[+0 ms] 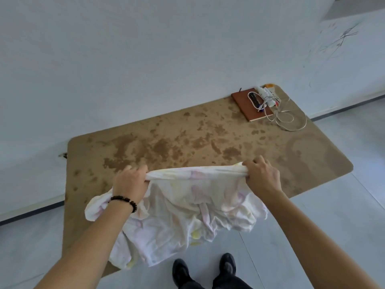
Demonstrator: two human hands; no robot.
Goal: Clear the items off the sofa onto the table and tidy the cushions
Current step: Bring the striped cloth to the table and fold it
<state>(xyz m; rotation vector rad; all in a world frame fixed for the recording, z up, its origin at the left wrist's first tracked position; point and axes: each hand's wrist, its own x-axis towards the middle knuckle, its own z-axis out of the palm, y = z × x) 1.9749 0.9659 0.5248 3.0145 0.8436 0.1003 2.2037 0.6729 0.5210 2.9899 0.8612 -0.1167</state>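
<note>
Head view: left hand (130,180) and right hand (263,176) fisted on bunched cloth (187,207) edge, above stained table (208,138).

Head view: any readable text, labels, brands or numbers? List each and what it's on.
None can be read.
Brown notebook: plain cover, no print visible.
White power strip with its cable: any markings are too small and blurred to read.
Pale cloth held by the left hand and right hand: faded colour patches only, no lettering.
Wall: dark scribbled lines, not words.
Table: stains only.
</note>
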